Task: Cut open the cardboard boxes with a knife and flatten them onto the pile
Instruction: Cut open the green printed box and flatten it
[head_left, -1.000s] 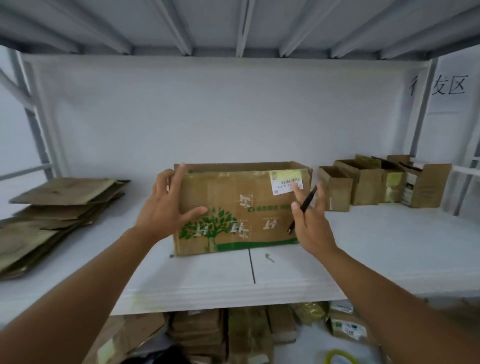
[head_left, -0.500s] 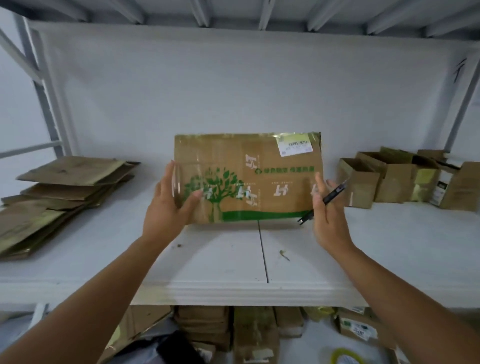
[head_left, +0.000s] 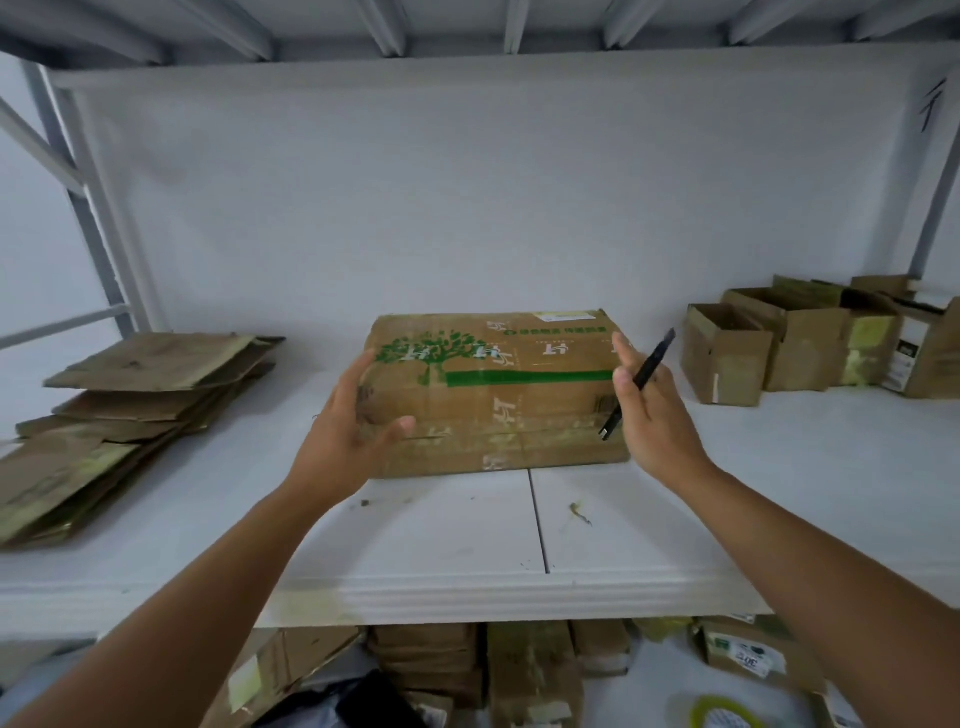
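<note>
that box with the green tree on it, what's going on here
A person is working on the tree-printed cardboard box, which lies on the white shelf between both hands. The left hand is at its left end, fingers relaxed. The right hand holds a black knife at the right end. A pile of flattened cardboard sits to the left; open boxes wait on the right.

The light is soft and even, a little dim and bluish. Faint shadows lie on the white shelf board (head_left: 727, 493) under the right hand (head_left: 652, 410). Straight bars bend near the picture's edges. Both hands look a bit blurry, and the brown boxes below them look fuzzy.
</note>
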